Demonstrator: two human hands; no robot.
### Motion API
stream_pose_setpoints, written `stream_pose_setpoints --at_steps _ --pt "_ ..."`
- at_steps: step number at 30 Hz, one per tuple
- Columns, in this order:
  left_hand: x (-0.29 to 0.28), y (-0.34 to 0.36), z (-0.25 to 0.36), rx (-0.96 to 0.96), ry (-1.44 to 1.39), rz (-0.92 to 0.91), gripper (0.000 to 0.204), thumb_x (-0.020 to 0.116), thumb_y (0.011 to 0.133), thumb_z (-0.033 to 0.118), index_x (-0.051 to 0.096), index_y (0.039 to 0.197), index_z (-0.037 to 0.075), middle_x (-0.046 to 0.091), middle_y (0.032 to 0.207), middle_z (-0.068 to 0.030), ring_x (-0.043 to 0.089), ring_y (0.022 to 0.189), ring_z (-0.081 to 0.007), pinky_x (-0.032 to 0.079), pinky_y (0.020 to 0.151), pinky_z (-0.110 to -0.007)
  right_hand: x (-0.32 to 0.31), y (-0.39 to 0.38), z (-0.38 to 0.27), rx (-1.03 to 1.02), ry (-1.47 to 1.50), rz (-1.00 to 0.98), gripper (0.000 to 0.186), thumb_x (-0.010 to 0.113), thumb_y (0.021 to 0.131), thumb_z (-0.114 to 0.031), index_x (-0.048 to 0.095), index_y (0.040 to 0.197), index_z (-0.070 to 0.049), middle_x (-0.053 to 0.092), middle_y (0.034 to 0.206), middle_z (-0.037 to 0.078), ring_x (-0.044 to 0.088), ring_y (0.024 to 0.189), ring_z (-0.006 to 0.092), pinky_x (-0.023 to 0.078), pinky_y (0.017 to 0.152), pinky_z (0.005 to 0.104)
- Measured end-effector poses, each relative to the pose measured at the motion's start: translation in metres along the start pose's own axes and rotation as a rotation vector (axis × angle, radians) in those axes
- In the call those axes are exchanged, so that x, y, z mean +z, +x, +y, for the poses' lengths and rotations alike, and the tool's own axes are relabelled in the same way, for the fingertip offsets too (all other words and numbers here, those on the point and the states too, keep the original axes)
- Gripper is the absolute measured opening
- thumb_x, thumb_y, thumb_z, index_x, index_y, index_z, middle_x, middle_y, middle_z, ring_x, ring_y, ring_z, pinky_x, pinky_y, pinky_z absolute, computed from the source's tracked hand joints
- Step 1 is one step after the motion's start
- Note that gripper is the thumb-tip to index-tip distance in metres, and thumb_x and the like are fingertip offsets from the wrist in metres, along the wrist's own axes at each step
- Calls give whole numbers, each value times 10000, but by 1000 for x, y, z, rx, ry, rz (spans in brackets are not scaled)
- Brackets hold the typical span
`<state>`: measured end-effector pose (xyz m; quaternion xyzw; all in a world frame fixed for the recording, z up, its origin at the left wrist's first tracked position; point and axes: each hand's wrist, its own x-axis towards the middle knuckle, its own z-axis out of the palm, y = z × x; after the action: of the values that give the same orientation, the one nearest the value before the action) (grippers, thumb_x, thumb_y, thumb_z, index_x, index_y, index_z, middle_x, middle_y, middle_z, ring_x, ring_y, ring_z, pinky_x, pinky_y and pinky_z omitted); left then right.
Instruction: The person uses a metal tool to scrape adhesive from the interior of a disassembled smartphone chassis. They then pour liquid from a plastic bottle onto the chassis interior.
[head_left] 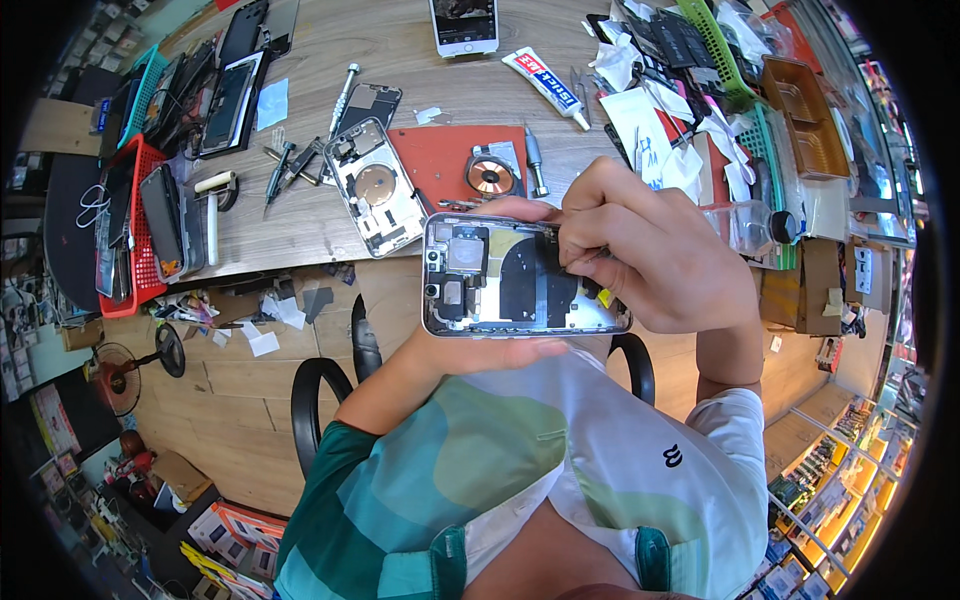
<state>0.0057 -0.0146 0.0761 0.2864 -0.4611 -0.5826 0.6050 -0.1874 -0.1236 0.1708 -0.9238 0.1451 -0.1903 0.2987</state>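
Observation:
My left hand (480, 353) grips an opened phone housing (515, 318) from beneath, thumb along its near edge and fingers at the far edge. The housing lies sideways, inner parts showing: camera module at the left, black and silver areas in the middle. Over its right end, my right hand (660, 250) is closed, fingertips pinched against the inside; whatever they hold is hidden. A bit of yellow shows just below those fingertips. Beyond, on the table, a white phone back plate (408, 215) leans over a red mat (440, 150) bearing a round copper coil (492, 177).
Screwdrivers (534, 155) and a glue tube (546, 88) lie on the wooden table (330, 20). A white phone (466, 48) stands at the far edge. Red basket (146, 270) and small hammer (212, 225) are left; paper scraps and a brown tray (805, 125) are right.

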Motion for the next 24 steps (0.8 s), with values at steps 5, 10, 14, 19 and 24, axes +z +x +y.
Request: stream_pose_setpoints --at_steps 5,10,14,19,24 --pt "0 -2 -1 -70 -29 5 1007 963 655 198 429 1484 -7 580 1380 -156 595 1282 -248 492 1097 -399 -2 -3 7 -52 118 -7 170 724 891 -43 613 1019 -39 591 1004 125 632 790 288 507 618 369" --pt "-1 -2 -1 -21 -34 -35 1007 958 650 182 426 1484 -9 587 1385 -170 599 1281 -249 496 1090 -402 -4 -4 9 -81 138 -25 160 719 903 -50 611 1021 -35 592 1001 136 630 813 292 507 626 366" --pt "-2 -2 -3 -19 -65 -44 991 950 647 153 426 1473 -7 585 1391 -180 609 1277 -260 516 1080 -421 -6 -5 13 -118 194 -38 160 701 912 -53 601 1037 -49 569 1057 115 634 824 287 499 612 375" --pt "-3 1 0 35 -90 -90 993 945 649 130 397 1468 12 570 1426 -207 623 1280 -284 541 1071 -430 -10 -9 16 -136 289 -65 141 686 942 -61 602 1054 -39 571 1056 126 635 811 270 493 611 360" --pt "0 2 4 78 -75 -69 1050 953 606 203 384 1470 28 570 1406 -233 612 1290 -312 529 1079 -446 -12 -9 17 -201 299 -31 133 677 954 -71 606 1059 -30 577 1052 140 624 765 276 494 613 358"
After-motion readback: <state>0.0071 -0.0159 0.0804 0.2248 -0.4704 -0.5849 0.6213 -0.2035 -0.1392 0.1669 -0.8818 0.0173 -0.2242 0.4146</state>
